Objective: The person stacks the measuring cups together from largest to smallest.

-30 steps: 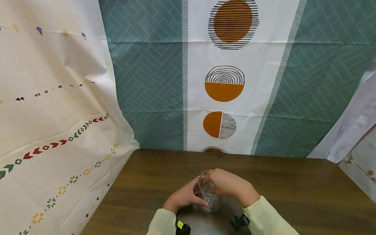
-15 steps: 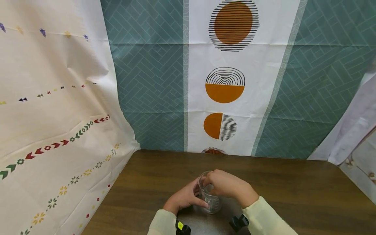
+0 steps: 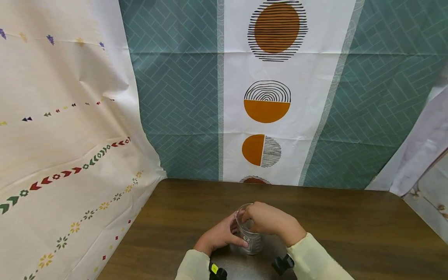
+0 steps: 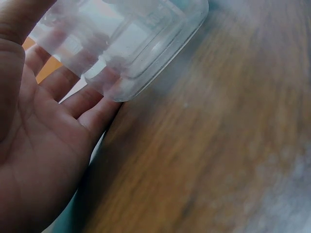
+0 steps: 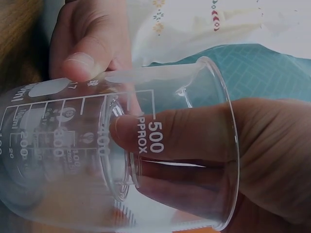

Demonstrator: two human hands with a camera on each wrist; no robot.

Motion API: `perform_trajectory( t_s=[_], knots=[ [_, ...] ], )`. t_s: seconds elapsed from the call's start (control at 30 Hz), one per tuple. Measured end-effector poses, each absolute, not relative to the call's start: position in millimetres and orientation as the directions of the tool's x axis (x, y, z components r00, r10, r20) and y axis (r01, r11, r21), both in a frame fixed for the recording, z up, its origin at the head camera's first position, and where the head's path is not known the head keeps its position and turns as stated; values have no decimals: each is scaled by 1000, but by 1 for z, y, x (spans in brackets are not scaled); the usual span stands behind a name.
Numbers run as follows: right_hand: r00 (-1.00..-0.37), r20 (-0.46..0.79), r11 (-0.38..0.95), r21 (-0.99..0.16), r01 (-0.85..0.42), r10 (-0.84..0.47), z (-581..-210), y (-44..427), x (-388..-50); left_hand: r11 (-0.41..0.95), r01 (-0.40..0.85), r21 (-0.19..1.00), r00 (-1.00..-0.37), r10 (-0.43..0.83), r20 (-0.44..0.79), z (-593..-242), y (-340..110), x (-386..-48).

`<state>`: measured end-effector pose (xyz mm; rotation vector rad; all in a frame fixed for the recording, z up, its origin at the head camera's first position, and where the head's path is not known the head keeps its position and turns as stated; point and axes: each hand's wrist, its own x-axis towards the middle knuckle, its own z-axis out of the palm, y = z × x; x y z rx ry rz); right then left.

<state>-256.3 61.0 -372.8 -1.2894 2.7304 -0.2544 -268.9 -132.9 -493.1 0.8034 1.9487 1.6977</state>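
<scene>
A clear glass beaker (image 3: pixel 254 245) with white graduations up to 500 stands on the table in the head view. Curled around its left side, my left hand (image 3: pixel 221 236) grips it, thumb on the front. My right hand (image 3: pixel 274 222) reaches down into its mouth. Through the glass in the right wrist view, a smaller clear beaker (image 5: pixel 112 187) sits inside the larger one. The right thumb (image 5: pixel 127 134) and fingers (image 5: pixel 187 182) pinch its rim. Only the lower part of the large beaker (image 4: pixel 146 53) shows in the left wrist view, beside the left palm (image 4: pixel 46 141).
The brown wooden table (image 3: pixel 182 210) extends around both hands. A green and white patterned cloth (image 3: pixel 178 97) hangs behind its far edge. Cream printed fabric (image 3: pixel 70 155) drapes along the left side, and pale fabric (image 3: pixel 416 147) hangs at the right.
The head view has shifted very slightly. Both hands keep their hold, and neither beaker has visibly moved.
</scene>
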Motion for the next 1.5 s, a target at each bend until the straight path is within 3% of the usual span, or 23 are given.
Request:
perform_trajectory(
  t_s=[1.5],
  knots=[
    [-673, -39, 663, -225, -714, -739, -374, 59, -254, 80, 139, 987, -742, 668, 50, -492, -133, -267]
  ],
)
